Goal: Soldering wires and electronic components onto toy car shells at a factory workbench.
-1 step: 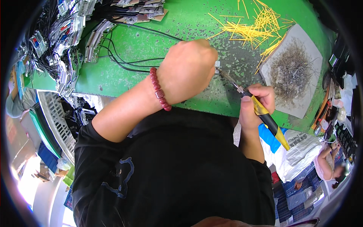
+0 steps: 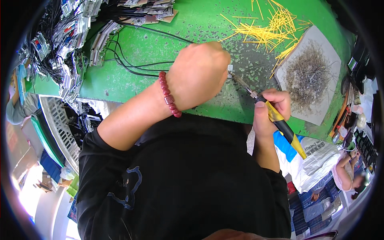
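Observation:
My left hand (image 2: 200, 74), a red bead bracelet at its wrist, is closed over the green tabletop. Black cables (image 2: 144, 64) run from the left and pass under it. A small pale end piece (image 2: 230, 68) pokes out past its fingers; the rest of what it grips is hidden by the hand. My right hand (image 2: 274, 108) is wrapped round the black and yellow handle of a soldering iron (image 2: 282, 126). The iron slants up to the left, its metal tip right at the pale piece; I cannot tell whether they touch.
Metal connector parts on black cables (image 2: 72, 44) are heaped at the left. Thin yellow sticks (image 2: 272, 30) lie scattered at the back right. Beside them is a grey board (image 2: 294, 76) bearing dark debris. A white plastic basket (image 2: 60, 124) stands below left; another person (image 2: 346, 174) is at far right.

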The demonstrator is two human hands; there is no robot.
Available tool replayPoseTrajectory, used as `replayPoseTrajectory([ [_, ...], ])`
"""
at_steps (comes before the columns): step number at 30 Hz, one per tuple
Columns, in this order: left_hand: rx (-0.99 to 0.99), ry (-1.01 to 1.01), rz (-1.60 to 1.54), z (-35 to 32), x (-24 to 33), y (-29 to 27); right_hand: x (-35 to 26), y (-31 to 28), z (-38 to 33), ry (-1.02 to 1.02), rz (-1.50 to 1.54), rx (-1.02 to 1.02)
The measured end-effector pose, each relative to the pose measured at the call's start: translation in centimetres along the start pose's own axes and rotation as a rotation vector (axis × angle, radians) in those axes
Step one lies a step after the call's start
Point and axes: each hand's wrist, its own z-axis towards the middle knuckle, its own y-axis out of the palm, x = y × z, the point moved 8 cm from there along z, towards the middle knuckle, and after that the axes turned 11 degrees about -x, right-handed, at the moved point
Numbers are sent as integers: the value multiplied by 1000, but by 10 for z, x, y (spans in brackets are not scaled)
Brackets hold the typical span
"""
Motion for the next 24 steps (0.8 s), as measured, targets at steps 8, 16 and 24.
replayPoseTrajectory([
  [8, -4, -11, -20, 0, 0, 0, -2, -3, -3, -102, 29, 43],
  [16, -7, -34, 1, 0, -1, 0, 0, -8, -6, -90, 76, 87],
  [24, -5, -34, -9, 0, 1, -1, -7, -4, -3, -126, 71, 135],
])
